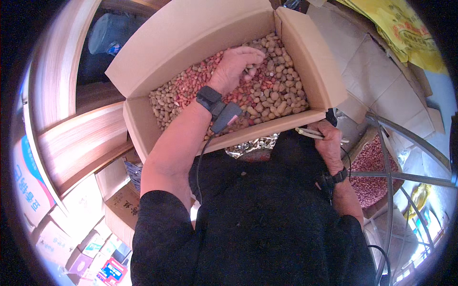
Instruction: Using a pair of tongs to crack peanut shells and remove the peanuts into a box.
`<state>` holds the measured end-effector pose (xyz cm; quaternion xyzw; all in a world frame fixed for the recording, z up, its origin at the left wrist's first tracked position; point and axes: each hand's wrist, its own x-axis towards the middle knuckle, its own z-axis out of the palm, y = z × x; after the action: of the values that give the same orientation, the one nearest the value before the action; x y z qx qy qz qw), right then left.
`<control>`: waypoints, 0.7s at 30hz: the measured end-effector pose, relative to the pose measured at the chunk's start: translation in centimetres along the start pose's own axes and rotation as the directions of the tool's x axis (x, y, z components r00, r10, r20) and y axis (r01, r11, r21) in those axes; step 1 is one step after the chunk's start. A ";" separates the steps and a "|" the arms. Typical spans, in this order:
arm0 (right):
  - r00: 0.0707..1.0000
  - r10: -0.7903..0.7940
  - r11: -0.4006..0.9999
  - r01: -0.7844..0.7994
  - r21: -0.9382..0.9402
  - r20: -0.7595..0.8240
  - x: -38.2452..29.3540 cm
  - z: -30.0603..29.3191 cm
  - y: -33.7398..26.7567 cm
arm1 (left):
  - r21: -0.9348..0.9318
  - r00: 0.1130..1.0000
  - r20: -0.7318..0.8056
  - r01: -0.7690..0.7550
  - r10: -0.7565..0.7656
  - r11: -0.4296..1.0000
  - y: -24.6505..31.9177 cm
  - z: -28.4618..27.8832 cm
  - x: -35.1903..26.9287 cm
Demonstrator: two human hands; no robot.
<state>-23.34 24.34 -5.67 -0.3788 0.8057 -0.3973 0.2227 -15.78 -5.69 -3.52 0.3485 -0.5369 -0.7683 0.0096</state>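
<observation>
An open cardboard box point(214, 144) holds unshelled peanuts point(281, 103) and loose red-skinned peanut kernels point(189, 84). My left hand point(238, 68) is over the middle of the contents, fingers curled around a few peanuts. Outside the box, by its near right corner, my right hand point(327, 137) grips a pale, narrow tool point(308, 133) whose kind I cannot tell. Both wrists wear dark strapped devices. Crumpled foil point(252, 146) shows below the near wall of the box.
At right, an open container of reddish kernels point(374, 171) sits behind a metal frame point(388, 175). Flattened cardboard point(386, 75) and yellow printed bags point(411, 35) lie at upper right. A wooden cabinet point(86, 143) is at left, with stacked cartons point(57, 239) below.
</observation>
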 end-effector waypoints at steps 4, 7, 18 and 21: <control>1.000 -0.015 1.000 0.015 -0.012 0.002 0.0 -0.1 -0.2 | -0.045 1.000 0.012 0.009 -0.008 0.999 0.3 0.5 0.4; 1.000 -0.003 1.000 0.002 0.027 0.023 0.0 -0.2 -0.2 | 0.041 1.000 0.012 0.008 -0.008 0.999 -0.2 0.6 1.6; 0.998 -0.055 0.998 0.055 -0.028 -0.001 0.0 -0.1 0.1 | 0.714 0.979 0.097 -0.194 0.180 0.672 -0.4 2.0 2.1; 0.999 -0.045 0.999 0.045 -0.018 -0.016 0.1 -0.1 0.0 | 0.243 0.999 0.016 -0.053 0.050 0.969 0.5 0.6 1.3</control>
<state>-23.44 24.27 -5.60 -0.3954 0.8022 -0.3983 0.2038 -17.23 -5.94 -3.73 0.3292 -0.6358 -0.6979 -0.0160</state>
